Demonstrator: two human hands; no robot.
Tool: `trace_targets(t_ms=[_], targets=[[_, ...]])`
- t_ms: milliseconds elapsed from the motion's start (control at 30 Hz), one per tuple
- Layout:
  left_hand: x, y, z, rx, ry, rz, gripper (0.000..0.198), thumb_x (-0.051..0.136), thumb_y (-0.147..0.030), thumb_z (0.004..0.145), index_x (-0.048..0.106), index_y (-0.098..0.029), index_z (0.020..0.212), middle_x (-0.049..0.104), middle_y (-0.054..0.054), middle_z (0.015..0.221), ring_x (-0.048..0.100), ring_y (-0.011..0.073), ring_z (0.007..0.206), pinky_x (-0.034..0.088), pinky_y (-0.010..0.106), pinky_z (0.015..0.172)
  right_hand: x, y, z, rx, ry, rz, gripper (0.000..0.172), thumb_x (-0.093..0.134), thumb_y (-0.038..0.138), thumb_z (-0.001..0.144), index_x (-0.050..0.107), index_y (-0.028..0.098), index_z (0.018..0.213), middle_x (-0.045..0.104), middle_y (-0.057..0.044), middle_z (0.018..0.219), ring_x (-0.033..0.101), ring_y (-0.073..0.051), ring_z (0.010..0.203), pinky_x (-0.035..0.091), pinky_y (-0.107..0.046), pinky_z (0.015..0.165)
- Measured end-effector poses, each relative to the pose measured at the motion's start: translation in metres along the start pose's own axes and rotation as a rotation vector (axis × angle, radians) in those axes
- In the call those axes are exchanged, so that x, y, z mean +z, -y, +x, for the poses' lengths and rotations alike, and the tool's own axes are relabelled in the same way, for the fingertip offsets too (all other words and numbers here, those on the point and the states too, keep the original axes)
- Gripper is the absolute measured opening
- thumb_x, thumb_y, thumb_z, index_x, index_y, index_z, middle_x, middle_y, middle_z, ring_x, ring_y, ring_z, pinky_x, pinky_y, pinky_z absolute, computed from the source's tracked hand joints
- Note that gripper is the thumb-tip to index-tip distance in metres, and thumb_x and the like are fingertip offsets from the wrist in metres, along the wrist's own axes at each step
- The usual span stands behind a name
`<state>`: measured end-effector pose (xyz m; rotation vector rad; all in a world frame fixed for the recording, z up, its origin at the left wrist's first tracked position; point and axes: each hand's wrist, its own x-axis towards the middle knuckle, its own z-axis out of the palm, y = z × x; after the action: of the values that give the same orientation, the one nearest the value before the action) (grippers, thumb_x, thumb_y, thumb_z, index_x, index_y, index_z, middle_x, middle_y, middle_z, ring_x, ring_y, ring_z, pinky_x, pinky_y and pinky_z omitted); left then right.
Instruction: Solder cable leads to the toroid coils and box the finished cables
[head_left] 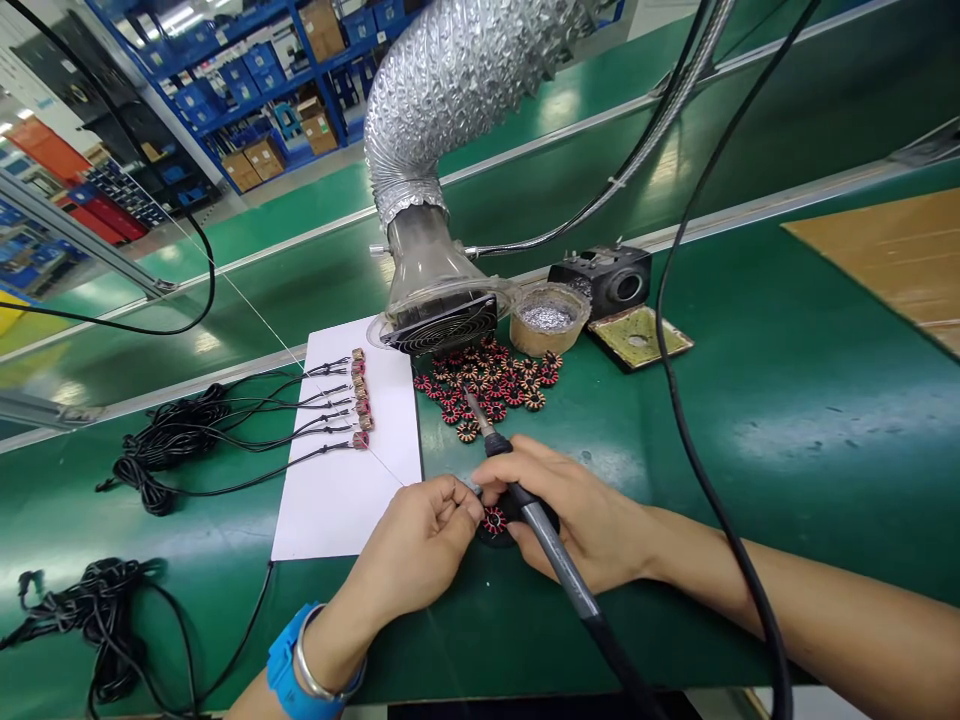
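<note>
My right hand [577, 510] is closed around a soldering iron [551, 545], whose tip points away from me toward a pile of small wound ring coils [487, 380]. My left hand [424, 540] is pinched on a thin solder wire [386, 467] that runs down from the upper left. Between the fingertips of both hands lies one red-and-black ring coil [495, 520] on a dark round piece, partly hidden by the fingers. Exactly what the left fingertips touch there is covered.
A fume hood [439, 290] stands behind the coils, beside a round tub [551, 320] of silvery metal bits and a soldering iron stand [607, 280]. Left, black cables [180, 430] end in coils on white paper [337, 510]. A black cord [682, 410] hangs at right.
</note>
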<state>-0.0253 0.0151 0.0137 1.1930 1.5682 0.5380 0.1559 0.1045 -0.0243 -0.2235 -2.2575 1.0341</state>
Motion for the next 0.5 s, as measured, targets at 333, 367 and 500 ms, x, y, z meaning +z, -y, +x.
trace_targets(t_ms=[333, 367, 500], targets=[[-0.012, -0.019, -0.015, 0.092, -0.109, 0.451, 0.016, 0.051, -0.029, 0.089, 0.063, -0.021, 0.095, 0.033, -0.009, 0.05, 0.033, 0.0104, 0.046, 0.022, 0.025, 0.048, 0.002, 0.004, -0.001, -0.118, -0.122, -0.129, 0.042, 0.05, 0.003, 0.078, 0.048, 0.018, 0.117, 0.062, -0.004, 0.084, 0.045, -0.018, 0.073, 0.039, -0.029, 0.064], [-0.011, -0.02, -0.015, 0.11, -0.11, 0.479, 0.015, 0.053, -0.028, 0.087, 0.063, -0.021, 0.095, 0.032, -0.009, 0.049, 0.033, 0.0103, 0.045, 0.022, 0.025, 0.048, 0.003, 0.004, -0.002, -0.128, -0.122, -0.154, 0.039, 0.05, 0.004, 0.079, 0.049, 0.019, 0.116, 0.062, -0.004, 0.084, 0.043, -0.018, 0.072, 0.038, -0.029, 0.063], [-0.006, -0.019, -0.016, 0.17, -0.144, 0.537, 0.014, 0.054, -0.028, 0.086, 0.063, -0.021, 0.095, 0.033, -0.01, 0.048, 0.034, 0.0102, 0.044, 0.022, 0.025, 0.048, 0.002, 0.004, -0.004, -0.172, -0.06, -0.266, 0.028, 0.051, 0.012, 0.086, 0.051, 0.02, 0.112, 0.058, -0.002, 0.076, 0.038, -0.018, 0.069, 0.032, -0.03, 0.063]])
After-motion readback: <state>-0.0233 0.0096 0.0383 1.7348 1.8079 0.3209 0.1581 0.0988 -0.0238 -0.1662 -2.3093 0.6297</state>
